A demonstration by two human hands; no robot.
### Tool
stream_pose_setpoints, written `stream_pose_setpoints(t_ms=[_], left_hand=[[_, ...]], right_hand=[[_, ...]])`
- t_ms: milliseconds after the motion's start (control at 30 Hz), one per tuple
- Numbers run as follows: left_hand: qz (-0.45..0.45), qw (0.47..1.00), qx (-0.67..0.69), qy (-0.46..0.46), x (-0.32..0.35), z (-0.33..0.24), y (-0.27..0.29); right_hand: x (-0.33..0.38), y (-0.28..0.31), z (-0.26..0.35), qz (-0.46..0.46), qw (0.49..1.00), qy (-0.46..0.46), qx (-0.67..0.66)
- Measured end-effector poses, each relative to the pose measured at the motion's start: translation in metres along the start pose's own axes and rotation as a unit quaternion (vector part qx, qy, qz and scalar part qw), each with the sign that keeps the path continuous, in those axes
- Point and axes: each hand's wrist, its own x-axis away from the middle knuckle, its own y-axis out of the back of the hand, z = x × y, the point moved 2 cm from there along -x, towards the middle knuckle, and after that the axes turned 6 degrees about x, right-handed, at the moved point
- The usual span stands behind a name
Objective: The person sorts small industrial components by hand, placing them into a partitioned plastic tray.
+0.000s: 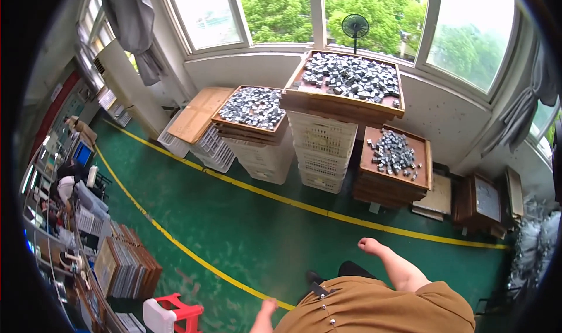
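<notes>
Grey parts, too small to read, lie in a tray.

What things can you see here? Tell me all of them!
Windows: several, white-framed, at the back
Trees: several, green, outside
Curtains: at least two, grey, both sides
Fan: one, black, before the windows
Filled trays: three, brown, near the windows
Small blocks: very many, black, white and grey, in those trays
Cardboard: one, tan, left of the trays
Crates: several, white, beneath trays and cardboard
Stool: one, red and white, lower left
Boards: several, brown, behind the stool
Floor: one, green with yellow lines, below
People: hard to count, far left
Shirt: one, brown, lower edge
Left hand: one, bare, lower edge
Right hand: one, bare, above the shirt
</notes>
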Motion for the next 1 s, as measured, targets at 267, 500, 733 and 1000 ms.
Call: stream_pose_setpoints(t_ms=[267,500,733,1000], left_hand=[[0.022,0.993,0.096,-0.072,-0.109,-0.200,0.005],[0.140,0.917,-0.097,-0.362,-0.102,-0.413,-0.068],[0.104,0.885,-0.061,-0.451,-0.048,-0.616,-0.051],[-0.122,0.788,-0.206,-0.567,-0.027,-0.806,-0.028]], right_hand=[[0.015,0.126,0.073,-0.024,0.996,0.039,0.078],[0.015,0.320,0.220,-0.326,0.907,0.235,0.125],[-0.136,0.429,0.257,-0.378,0.844,0.373,0.077],[-0.199,0.479,0.315,-0.380,0.843,0.351,0.144]])
